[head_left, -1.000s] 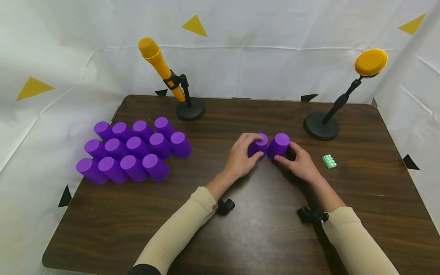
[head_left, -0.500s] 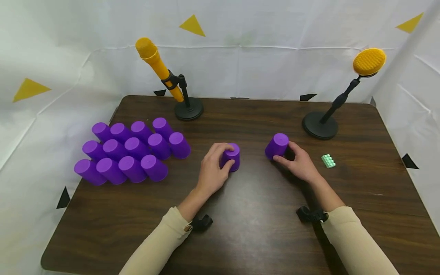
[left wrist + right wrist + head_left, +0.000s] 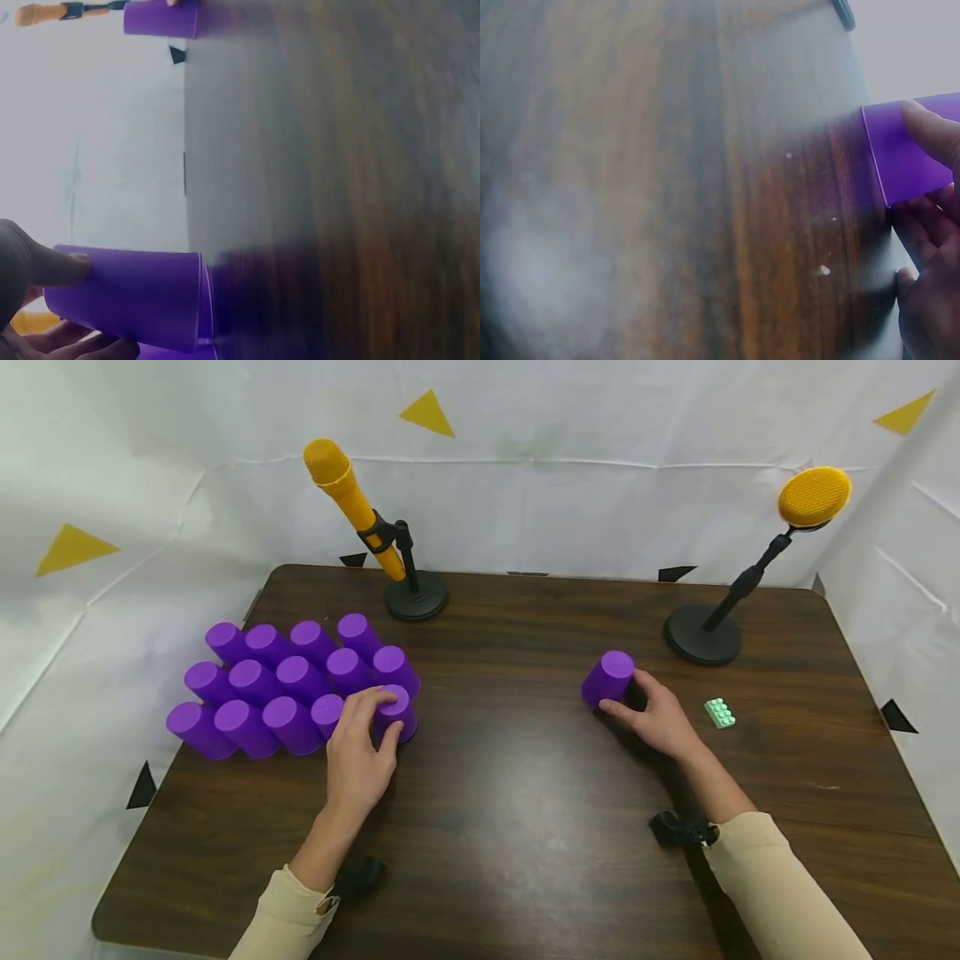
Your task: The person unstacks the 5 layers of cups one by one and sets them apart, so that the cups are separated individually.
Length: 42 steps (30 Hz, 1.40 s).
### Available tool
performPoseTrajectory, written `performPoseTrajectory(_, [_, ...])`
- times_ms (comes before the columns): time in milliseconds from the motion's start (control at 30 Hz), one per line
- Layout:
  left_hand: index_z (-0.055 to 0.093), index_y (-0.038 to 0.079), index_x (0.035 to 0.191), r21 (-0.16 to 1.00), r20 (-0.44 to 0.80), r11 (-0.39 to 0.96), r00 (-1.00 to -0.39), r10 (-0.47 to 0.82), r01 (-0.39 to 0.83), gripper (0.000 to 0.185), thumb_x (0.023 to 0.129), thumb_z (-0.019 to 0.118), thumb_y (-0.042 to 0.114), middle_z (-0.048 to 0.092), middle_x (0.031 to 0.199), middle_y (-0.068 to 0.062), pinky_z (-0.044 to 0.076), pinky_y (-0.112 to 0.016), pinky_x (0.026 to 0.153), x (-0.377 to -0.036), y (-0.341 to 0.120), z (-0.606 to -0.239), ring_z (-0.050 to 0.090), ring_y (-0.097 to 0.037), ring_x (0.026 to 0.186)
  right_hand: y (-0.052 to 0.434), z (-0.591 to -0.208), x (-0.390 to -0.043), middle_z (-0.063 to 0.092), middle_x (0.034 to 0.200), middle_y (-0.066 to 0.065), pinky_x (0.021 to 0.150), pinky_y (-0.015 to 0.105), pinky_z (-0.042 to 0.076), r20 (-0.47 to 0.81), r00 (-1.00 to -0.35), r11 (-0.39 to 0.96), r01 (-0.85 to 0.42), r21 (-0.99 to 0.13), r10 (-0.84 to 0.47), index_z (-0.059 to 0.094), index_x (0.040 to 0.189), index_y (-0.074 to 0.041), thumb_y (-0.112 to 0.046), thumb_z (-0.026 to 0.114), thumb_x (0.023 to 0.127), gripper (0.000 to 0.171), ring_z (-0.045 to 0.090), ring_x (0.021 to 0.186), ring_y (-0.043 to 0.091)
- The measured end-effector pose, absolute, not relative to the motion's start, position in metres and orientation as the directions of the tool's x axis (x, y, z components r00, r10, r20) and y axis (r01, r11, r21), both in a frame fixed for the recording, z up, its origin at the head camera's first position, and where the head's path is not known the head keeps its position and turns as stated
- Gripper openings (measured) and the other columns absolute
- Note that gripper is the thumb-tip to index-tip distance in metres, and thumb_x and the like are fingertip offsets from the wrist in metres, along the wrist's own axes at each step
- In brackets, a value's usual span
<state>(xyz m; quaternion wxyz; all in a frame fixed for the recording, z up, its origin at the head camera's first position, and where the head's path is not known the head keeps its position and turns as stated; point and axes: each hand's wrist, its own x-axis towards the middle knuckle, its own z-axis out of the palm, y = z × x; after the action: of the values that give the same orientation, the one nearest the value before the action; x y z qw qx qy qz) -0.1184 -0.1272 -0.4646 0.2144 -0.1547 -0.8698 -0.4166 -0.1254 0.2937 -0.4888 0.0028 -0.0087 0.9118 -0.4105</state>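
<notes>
My left hand (image 3: 358, 762) grips an upside-down purple plastic cup (image 3: 397, 714) between curled fingers and thumb. That cup stands at the right end of the front row of several more purple cups (image 3: 291, 727), all bottoms up. In the left wrist view the thumb lies along the held cup (image 3: 139, 296), whose rim is near the table. Toward the middle right, my right hand (image 3: 656, 720) holds another upturned purple cup (image 3: 607, 679), thumb on the near side. The right wrist view shows fingers beneath and thumb over this cup (image 3: 907, 154).
A yellow microphone (image 3: 347, 502) on a black stand is behind the cup rows. At back right stands a round yellow microphone (image 3: 813, 497) on a black base. A mint-green toy brick (image 3: 720, 713) lies right of my right hand, on the dark wooden table (image 3: 510, 827).
My left hand has carried its cup from beside the right-hand cup leftward across the table to the end of the front row. My right hand has stayed in place on its cup.
</notes>
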Motion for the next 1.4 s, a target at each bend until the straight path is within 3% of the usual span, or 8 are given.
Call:
performPoseTrajectory(300, [0.060,0.009,0.116,0.645,0.481,0.654,-0.875,0.054,0.395,0.038,0.083,0.074,-0.002,0.059,0.119,-0.008,0.050,-0.048,0.085,-0.119,-0.133,-0.471,0.058,-0.026,0.110,0.293,-0.487,-0.125,0.052,0.136,0.026,0.109,0.061,0.026,-0.003,-1.000,0.657,-0.009,-0.754,-0.017,0.047,0.138,0.000,-0.030,0.074,0.089,0.063,0.041,0.132,0.043])
performPoseTrajectory(833, [0.057,0.007,0.119,0.632,0.474,0.672,-0.878,0.060,0.387,0.037,0.086,0.072,-0.001,0.058,0.117,-0.011,0.052,-0.042,0.077,-0.120,-0.136,-0.471,0.059,-0.025,0.095,0.290,-0.481,-0.125,0.049,0.139,0.026,0.108,0.062,0.026,-0.010,-1.000,0.652,0.000,-0.758,-0.012,0.042,0.143,-0.001,-0.032,0.073,0.089,0.069,0.039,0.134,0.044])
performPoseTrajectory(1067, [0.057,0.007,0.119,0.640,0.459,0.674,-0.887,0.049,0.369,0.037,0.086,0.072,0.000,0.058,0.118,-0.011,0.052,-0.044,0.078,-0.119,-0.137,-0.470,0.060,-0.026,0.097,0.276,-0.469,-0.121,0.052,0.139,0.017,0.104,0.057,0.037,0.228,-0.972,0.550,-0.161,-0.820,0.056,0.041,0.149,-0.010,-0.013,0.076,0.086,0.072,0.052,0.123,0.038])
performPoseTrajectory(1233, [0.057,0.007,0.119,0.641,0.450,0.677,-0.892,0.050,0.362,0.037,0.086,0.072,0.000,0.057,0.118,-0.011,0.051,-0.044,0.078,-0.119,-0.137,-0.469,0.059,-0.026,0.096,0.268,-0.466,-0.121,0.062,0.129,0.009,0.098,0.047,0.045,0.404,-0.912,0.649,-0.266,-0.713,0.070,0.060,0.135,-0.012,-0.007,0.080,0.082,0.056,0.058,0.116,0.029])
performPoseTrajectory(1400, [0.057,0.008,0.119,0.641,0.444,0.680,-0.895,0.049,0.355,0.037,0.086,0.072,0.000,0.057,0.118,-0.011,0.052,-0.044,0.078,-0.119,-0.136,-0.469,0.059,-0.027,0.096,0.267,-0.468,-0.120,0.065,0.124,0.006,0.091,0.042,0.047,0.469,-0.881,0.706,-0.292,-0.645,0.064,0.069,0.124,-0.014,-0.010,0.082,0.079,0.047,0.061,0.114,0.026])
